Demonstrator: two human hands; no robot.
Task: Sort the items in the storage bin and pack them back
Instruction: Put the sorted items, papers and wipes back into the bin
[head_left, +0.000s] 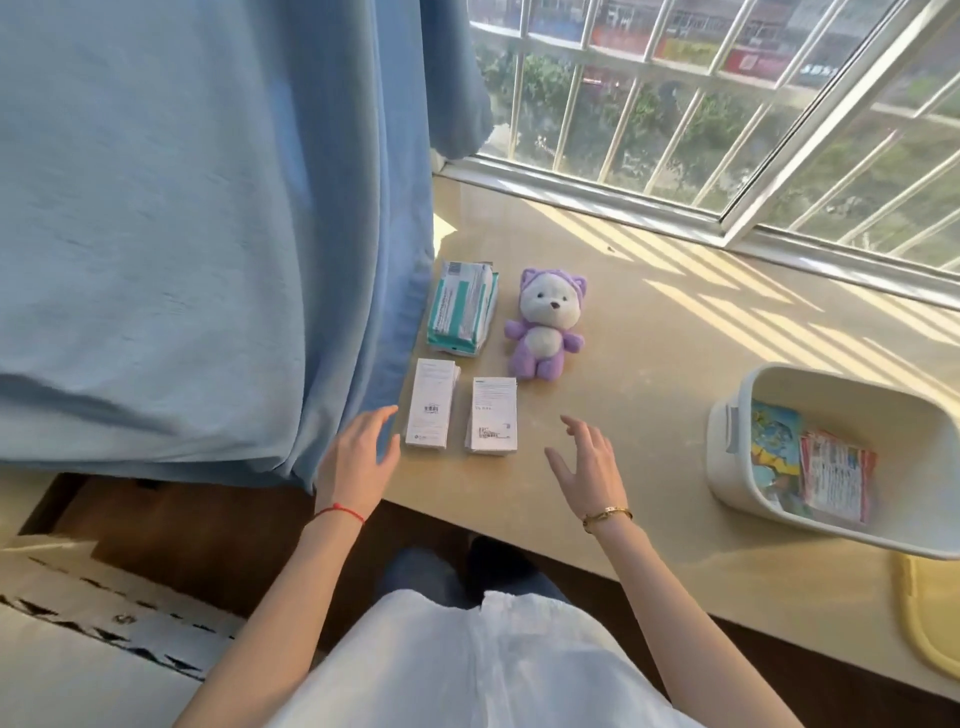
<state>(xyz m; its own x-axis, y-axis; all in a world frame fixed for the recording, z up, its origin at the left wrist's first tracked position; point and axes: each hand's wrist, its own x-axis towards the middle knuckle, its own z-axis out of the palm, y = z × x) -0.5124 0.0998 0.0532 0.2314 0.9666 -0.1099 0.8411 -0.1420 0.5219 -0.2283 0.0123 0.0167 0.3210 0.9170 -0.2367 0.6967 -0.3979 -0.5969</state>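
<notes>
We see the beige stone desk (675, 364) running under a barred window, with sunlight striping its far side. Near the desk's left edge, against the blue fabric curtain (208, 234), lie four things in two short rows. At the back sit a teal-and-white soft plastic packet (461, 309) and, just beside it on the right, a purple-and-white plush bear toy (545, 325) lying on its back. In front of them lie two white cardboard boxes, flat and side by side: the left white box (431, 405) close to the curtain, the right white box (493, 417) just apart from it.

Our left hand (358, 452) hovers at the desk's left edge beside the left white box, its grip loose, fingers spread and relaxed, holding nothing. Our right hand (589, 467) hovers over the desk's near edge to the right of the right white box, fingers likewise spread and slack, holding nothing. A red string circles the left wrist and a gold bracelet the right.

The white plastic storage bin (727, 441) stands well apart at the desk's right end, near the front edge. Inside it lie a colourful blue-and-yellow packet (776, 447) and red-and-white sachets (836, 475).
</notes>
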